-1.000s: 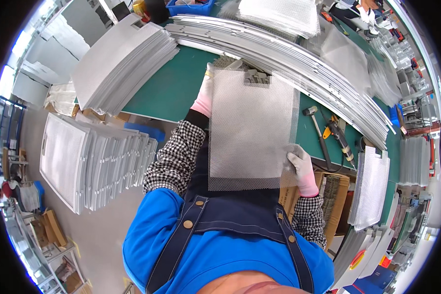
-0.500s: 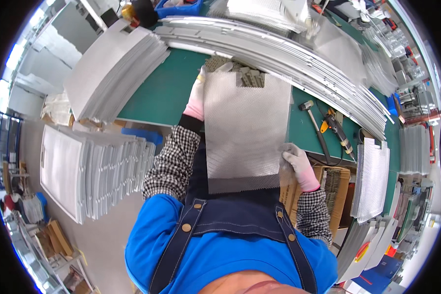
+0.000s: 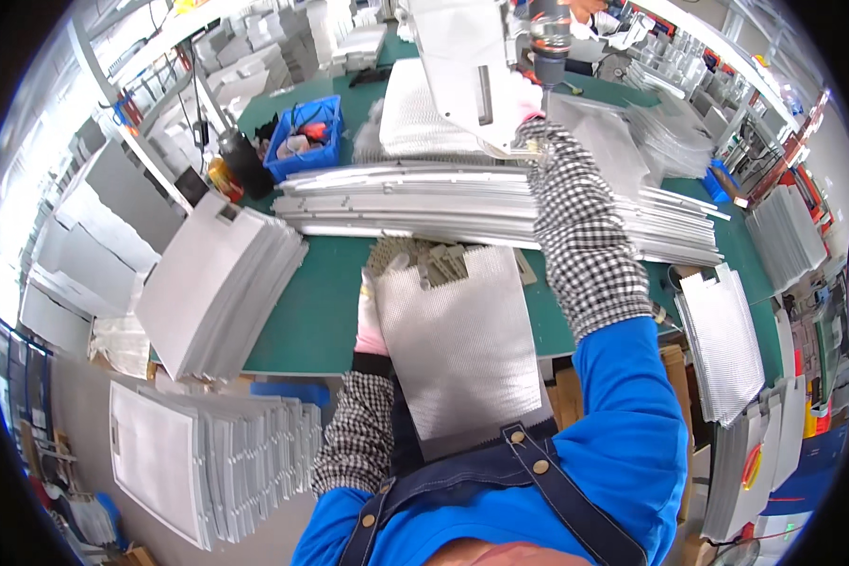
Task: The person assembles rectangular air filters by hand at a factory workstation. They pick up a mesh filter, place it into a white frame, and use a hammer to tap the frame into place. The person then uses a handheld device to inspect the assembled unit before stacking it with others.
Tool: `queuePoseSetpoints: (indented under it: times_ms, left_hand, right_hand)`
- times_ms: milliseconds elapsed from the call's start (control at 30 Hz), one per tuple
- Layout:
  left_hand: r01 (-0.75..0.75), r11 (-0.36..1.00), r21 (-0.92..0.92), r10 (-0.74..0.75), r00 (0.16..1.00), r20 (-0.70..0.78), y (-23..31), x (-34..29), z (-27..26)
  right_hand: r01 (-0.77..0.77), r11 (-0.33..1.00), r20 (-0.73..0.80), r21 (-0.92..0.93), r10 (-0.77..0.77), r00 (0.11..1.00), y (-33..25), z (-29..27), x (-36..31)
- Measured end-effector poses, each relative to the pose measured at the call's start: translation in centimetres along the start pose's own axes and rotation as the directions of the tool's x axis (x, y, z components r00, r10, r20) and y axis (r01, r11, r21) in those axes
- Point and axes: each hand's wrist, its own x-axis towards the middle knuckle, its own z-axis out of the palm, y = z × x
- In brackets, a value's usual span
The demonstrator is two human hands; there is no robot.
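Note:
A silvery mesh sheet with a notched far edge slants from the table toward my apron. My left hand, in a white and pink glove, grips its left edge near the far corner. Behind that corner lies a heap of small grey-green pieces. My right hand is off the sheet, stretched far forward over the table, beside a white slotted plate and a dark cylindrical tool. Its fingers are hidden, so I cannot tell whether it holds either one.
Long metal strips lie across the green table. Stacked panels stand at left, framed panels below them. Mesh sheets stand at right. Farther back are a blue bin and a black bottle.
My right hand has let go of the mesh sheet's right edge and reached far forward. The left hand keeps its hold. My view has tilted up, and my right arm now covers the hammer.

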Motion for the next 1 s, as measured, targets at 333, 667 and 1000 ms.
queuePoseSetpoints:
  times_ms: [333, 667, 1000]
  left_hand:
    - [0.027, 0.999, -0.047, -0.028, 0.999, -0.016, 0.0, -0.6, 0.6]
    - [0.056, 0.998, -0.035, -0.054, 0.998, 0.041, -0.5, -0.1, 1.5]
    - [0.001, 0.999, 0.035, -0.002, 0.999, 0.032, 0.3, -0.8, 1.4]
  right_hand:
    - [-0.188, 0.929, -0.165, -0.319, 0.141, 0.976, -4.9, 4.5, 3.4]
    - [0.172, 0.978, -0.647, 0.118, -0.055, 0.761, -1.8, 1.6, 4.0]
    - [-0.085, 0.735, -0.033, 0.673, 0.146, 0.989, 3.6, -2.3, 4.1]
